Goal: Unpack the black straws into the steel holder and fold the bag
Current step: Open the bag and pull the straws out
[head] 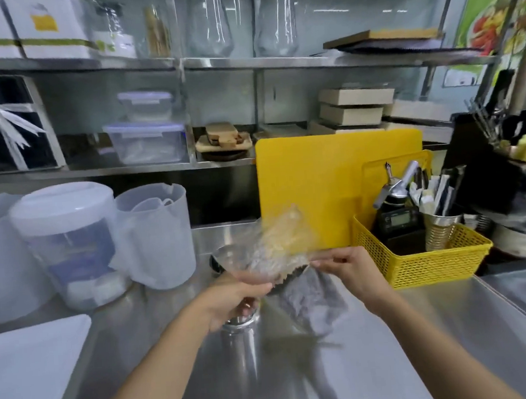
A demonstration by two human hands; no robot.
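Note:
A clear, crinkled plastic bag [274,245] is held up over the steel counter, blurred by motion. My left hand [234,298] grips its near left edge. My right hand [350,271] pinches its right edge. Directly under my left hand stands the steel holder [238,332], a shiny cylinder, with its mouth mostly hidden by the hand. A dark strip [292,280] shows just below the bag between my hands; I cannot tell whether it is the black straws. No straws are visible inside the bag.
A grey cloth [312,301] lies right of the holder. A yellow basket [421,260] with utensils stands at right, in front of a yellow cutting board [316,180]. Translucent jugs [155,238] and a dispenser [68,244] stand at left. A white board [28,371] lies near left.

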